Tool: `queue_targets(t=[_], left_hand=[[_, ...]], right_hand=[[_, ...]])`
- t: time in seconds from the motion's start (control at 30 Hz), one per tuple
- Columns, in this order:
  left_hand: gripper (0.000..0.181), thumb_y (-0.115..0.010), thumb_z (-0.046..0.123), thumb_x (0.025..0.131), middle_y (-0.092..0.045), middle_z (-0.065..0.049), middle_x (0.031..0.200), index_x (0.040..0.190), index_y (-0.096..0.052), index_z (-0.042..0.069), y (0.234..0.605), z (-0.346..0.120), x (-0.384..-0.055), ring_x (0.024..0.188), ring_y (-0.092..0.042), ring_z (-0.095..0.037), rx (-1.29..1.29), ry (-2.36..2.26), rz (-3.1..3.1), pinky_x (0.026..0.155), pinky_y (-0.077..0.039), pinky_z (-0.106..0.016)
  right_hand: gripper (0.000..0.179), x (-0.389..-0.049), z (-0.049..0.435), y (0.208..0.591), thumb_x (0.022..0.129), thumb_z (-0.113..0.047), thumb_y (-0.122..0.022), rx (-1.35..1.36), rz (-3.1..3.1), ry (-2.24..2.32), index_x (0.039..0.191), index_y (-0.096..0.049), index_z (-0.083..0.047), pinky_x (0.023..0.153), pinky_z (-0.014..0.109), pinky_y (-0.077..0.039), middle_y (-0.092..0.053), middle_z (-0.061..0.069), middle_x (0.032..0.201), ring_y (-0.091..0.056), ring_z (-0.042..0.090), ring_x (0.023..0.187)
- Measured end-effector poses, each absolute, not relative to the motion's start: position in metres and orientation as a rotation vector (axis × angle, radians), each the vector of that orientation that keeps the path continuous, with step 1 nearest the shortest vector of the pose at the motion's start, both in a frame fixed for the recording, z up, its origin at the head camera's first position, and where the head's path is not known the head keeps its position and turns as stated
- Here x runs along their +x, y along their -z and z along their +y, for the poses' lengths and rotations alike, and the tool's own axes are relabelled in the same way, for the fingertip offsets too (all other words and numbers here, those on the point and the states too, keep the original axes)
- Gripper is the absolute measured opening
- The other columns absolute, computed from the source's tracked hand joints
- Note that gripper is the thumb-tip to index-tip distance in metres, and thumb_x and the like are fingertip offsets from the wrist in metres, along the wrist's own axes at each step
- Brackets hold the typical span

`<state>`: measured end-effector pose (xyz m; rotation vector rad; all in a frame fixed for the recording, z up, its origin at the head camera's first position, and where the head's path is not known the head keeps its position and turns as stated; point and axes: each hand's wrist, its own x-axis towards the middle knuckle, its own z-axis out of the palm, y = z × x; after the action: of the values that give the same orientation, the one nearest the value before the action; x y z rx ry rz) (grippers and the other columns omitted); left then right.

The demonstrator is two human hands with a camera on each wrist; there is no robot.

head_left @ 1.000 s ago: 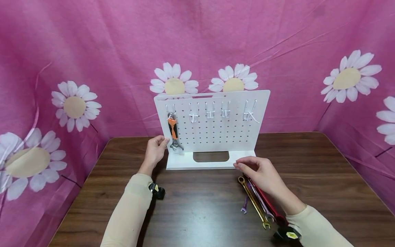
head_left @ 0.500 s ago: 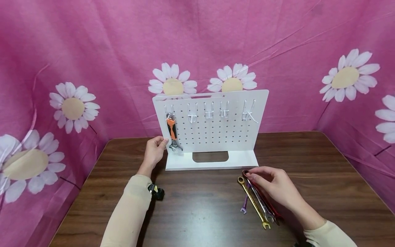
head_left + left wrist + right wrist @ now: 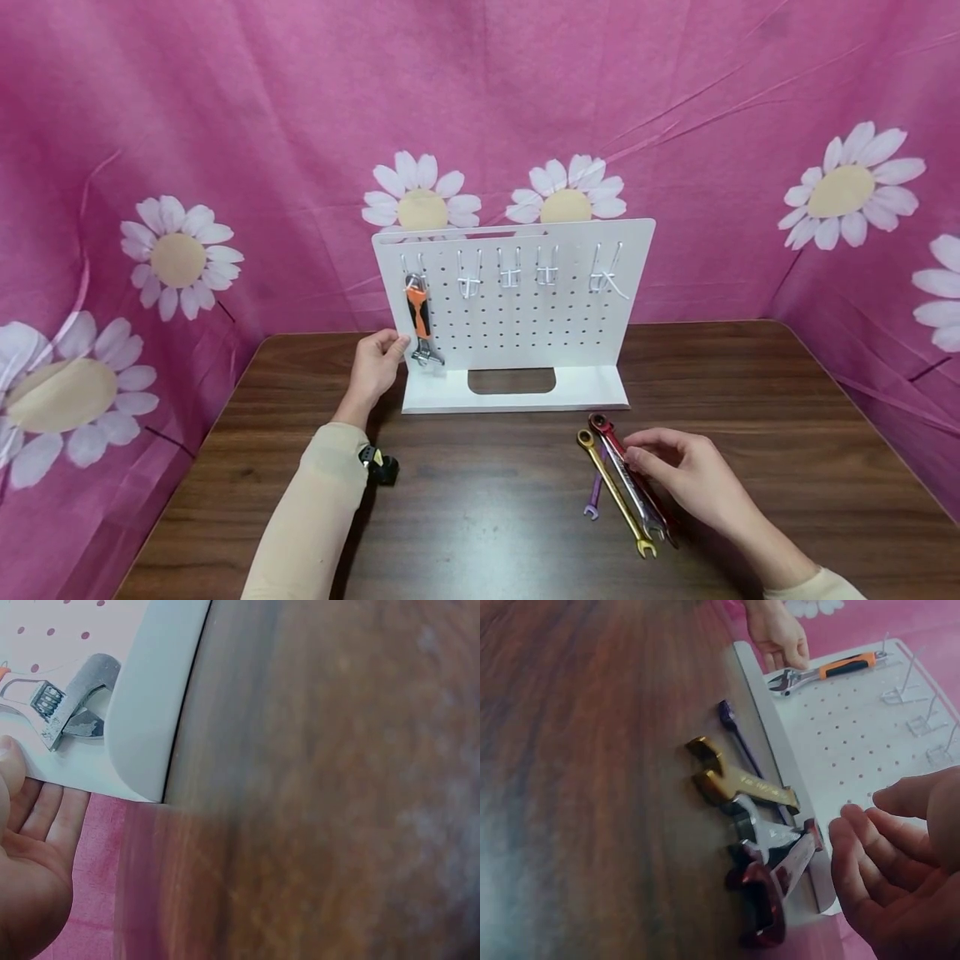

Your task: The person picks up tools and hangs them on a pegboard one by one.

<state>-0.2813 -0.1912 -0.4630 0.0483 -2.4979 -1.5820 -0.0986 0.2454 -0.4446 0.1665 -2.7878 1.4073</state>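
My left hand (image 3: pixel 375 367) pinches the left edge of a white pegboard (image 3: pixel 517 325), thumb in front and fingers behind. Near that edge an adjustable wrench (image 3: pixel 418 312) with an orange and black handle hangs head down from a hook; its jaw end (image 3: pixel 71 705) shows in the left wrist view. My right hand (image 3: pixel 693 475) hovers beside a red wrench (image 3: pixel 769 900), fingers loosely bent and apart from it. Against the red one lies a silver wrench (image 3: pixel 633 492). A gold wrench (image 3: pixel 617 496) and a small purple wrench (image 3: pixel 594 498) lie to their left.
Several wire hooks (image 3: pixel 510 271) line the pegboard's upper part, those right of the adjustable wrench bare. The board's base (image 3: pixel 442 396) stands on a dark wooden table (image 3: pixel 465 517). Behind hangs a pink cloth (image 3: pixel 480 100) with daisies.
My right hand has drawn back from the front of the pegboard's base, down and to the right, uncovering the wrenches' ring ends. My left hand keeps its grip on the board.
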Motion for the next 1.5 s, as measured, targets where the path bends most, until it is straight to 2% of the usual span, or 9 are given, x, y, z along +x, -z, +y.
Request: queue_targets(t=[0.23,0.47,0.6,0.7,0.9,1.0,1.23,1.3,1.5], left_hand=[[0.024,-0.066,0.021,0.11,-0.078,-0.016,0.097,0.104,-0.074,-0.001,0.462,-0.191,-0.281,0.092,-0.071,-0.022,0.046,1.58,-2.516,0.073,-0.055,-0.021],[0.023,-0.068,0.017,0.109,-0.076,-0.01,0.087,0.1,-0.073,-0.003,0.463,-0.192,-0.282,0.082,-0.066,-0.01,0.003,1.603,-2.471,0.072,-0.055,-0.016],[0.022,-0.069,0.016,0.108,-0.076,-0.008,0.084,0.099,-0.073,-0.004,0.463,-0.192,-0.282,0.084,-0.067,-0.014,-0.003,1.611,-2.457,0.072,-0.055,-0.013],[0.022,-0.069,0.015,0.108,-0.077,-0.012,0.086,0.1,-0.074,-0.005,0.463,-0.192,-0.282,0.086,-0.069,-0.018,0.001,1.611,-2.452,0.072,-0.055,-0.014],[0.023,-0.067,0.016,0.109,-0.079,-0.018,0.097,0.104,-0.074,-0.005,0.461,-0.192,-0.281,0.09,-0.071,-0.012,0.031,1.617,-2.474,0.088,-0.066,-0.03],[0.023,-0.067,0.016,0.109,-0.079,-0.017,0.096,0.105,-0.074,-0.005,0.461,-0.192,-0.281,0.089,-0.069,-0.009,0.036,1.632,-2.477,0.092,-0.067,-0.035],[0.022,-0.067,0.015,0.109,-0.075,-0.009,0.086,0.101,-0.072,-0.006,0.462,-0.193,-0.282,0.082,-0.065,-0.004,0.011,1.652,-2.461,0.08,-0.061,-0.018],[0.022,-0.068,0.014,0.108,-0.075,-0.007,0.085,0.1,-0.072,-0.006,0.462,-0.193,-0.282,0.082,-0.065,-0.004,0.013,1.659,-2.458,0.081,-0.062,-0.02],[0.023,-0.067,0.015,0.109,-0.073,-0.005,0.082,0.099,-0.071,-0.006,0.46,-0.193,-0.28,0.083,-0.065,-0.005,0.019,1.661,-2.472,0.093,-0.067,-0.038]], right_hand=[[0.015,-0.098,0.25,0.452,0.099,-0.01,-0.077,0.111,-2.838,-1.374,0.111,-0.08,-0.003,0.061,0.022,-0.055,-0.077,0.001,0.083,-0.064,0.0,0.071],[0.017,-0.103,0.254,0.46,0.097,-0.015,-0.08,0.128,-2.885,-1.311,0.109,-0.08,-0.003,0.058,0.022,-0.049,-0.07,-0.004,0.08,-0.055,-0.001,0.066],[0.017,-0.106,0.253,0.463,0.096,-0.017,-0.082,0.123,-2.925,-1.259,0.106,-0.081,-0.003,0.057,0.021,-0.046,-0.062,-0.007,0.075,-0.051,0.0,0.063],[0.017,-0.109,0.249,0.463,0.094,-0.021,-0.084,0.121,-2.962,-1.186,0.102,-0.081,-0.006,0.057,0.021,-0.042,-0.06,-0.008,0.071,-0.049,0.0,0.061],[0.013,-0.113,0.242,0.462,0.095,-0.023,-0.083,0.098,-3.007,-1.059,0.097,-0.08,-0.01,0.057,0.023,-0.037,-0.058,-0.008,0.067,-0.046,0.002,0.058],[0.012,-0.112,0.24,0.461,0.095,-0.023,-0.082,0.056,-3.021,-1.046,0.095,-0.079,-0.011,0.057,0.023,-0.037,-0.057,-0.007,0.07,-0.045,0.003,0.06],[0.012,-0.11,0.242,0.455,0.094,-0.024,-0.084,0.011,-3.025,-1.033,0.094,-0.078,-0.014,0.062,0.024,-0.041,-0.067,-0.006,0.078,-0.051,0.006,0.068],[0.011,-0.111,0.243,0.454,0.094,-0.024,-0.084,0.015,-3.026,-1.017,0.094,-0.079,-0.014,0.064,0.024,-0.042,-0.07,-0.006,0.079,-0.053,0.007,0.07],[0.011,-0.109,0.249,0.449,0.096,-0.023,-0.083,0.028,-2.994,-1.013,0.095,-0.08,-0.013,0.062,0.023,-0.042,-0.067,-0.006,0.076,-0.05,0.004,0.067]])
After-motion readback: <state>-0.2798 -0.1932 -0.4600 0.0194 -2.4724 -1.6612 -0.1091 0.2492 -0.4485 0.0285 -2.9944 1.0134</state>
